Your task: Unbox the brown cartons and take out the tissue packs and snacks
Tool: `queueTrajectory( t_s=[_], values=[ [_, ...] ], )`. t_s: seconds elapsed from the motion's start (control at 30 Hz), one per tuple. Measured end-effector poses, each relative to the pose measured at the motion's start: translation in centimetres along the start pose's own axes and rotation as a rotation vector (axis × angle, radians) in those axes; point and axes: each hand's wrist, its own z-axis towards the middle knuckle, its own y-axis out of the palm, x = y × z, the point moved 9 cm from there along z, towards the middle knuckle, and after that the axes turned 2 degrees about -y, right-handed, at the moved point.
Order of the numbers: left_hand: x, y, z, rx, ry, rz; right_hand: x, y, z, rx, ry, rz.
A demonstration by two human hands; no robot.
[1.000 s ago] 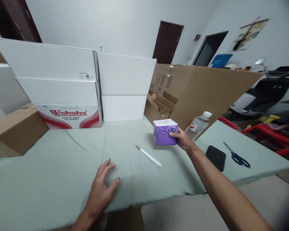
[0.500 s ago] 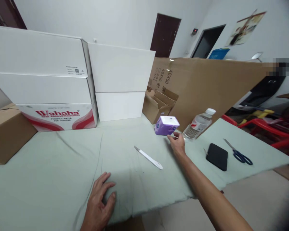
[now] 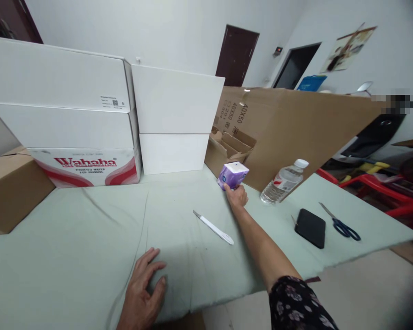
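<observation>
My right hand (image 3: 237,196) is closed around the near side of a purple and white tissue pack (image 3: 231,175), thumb on its left face; the other fingers are partly hidden. The pack sits in front of an open brown carton. With fingers apart, my left hand (image 3: 144,286) rests on the pale green tabletop near the front edge and holds nothing. Between and beyond my hands lies a white craft knife (image 3: 213,227), its blade pointing away to the left.
A water bottle (image 3: 285,181) stands right of the pack. Further right are a black flat case (image 3: 310,228) and dark-handled scissors (image 3: 344,227). White cartons (image 3: 174,114) and a Wahaha box (image 3: 86,168) stack along the back, and a large cardboard sheet (image 3: 289,128) stands behind the bottle.
My right hand has moved left from beside the pack and closed on it. The pack has shifted slightly left and tilted. My left hand has stayed in place.
</observation>
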Motion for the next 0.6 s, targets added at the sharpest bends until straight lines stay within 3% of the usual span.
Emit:
queueTrajectory(
  t_s=[0.17,0.33,0.4,0.5,0.6],
  values=[
    [0.1,0.1,0.4,-0.037,0.014,-0.021,-0.4,-0.8,-0.4,0.042,0.004,-0.07],
    [1.8,-0.1,0.3,0.063,0.059,0.006,-1.8,-1.3,-1.1,-0.023,-0.012,-0.138],
    [2.7,-1.3,0.7,0.096,0.125,0.04,-2.5,-1.2,-1.7,-0.084,-0.016,-0.171],
    [2.6,-7.2,2.7,0.239,0.169,0.172,-2.9,-0.5,-1.4,-0.198,-0.033,-0.222],
    [0.6,-17.9,5.4,0.53,0.057,0.392,-1.8,0.6,0.8,-0.22,-0.061,-0.281]
  ],
)
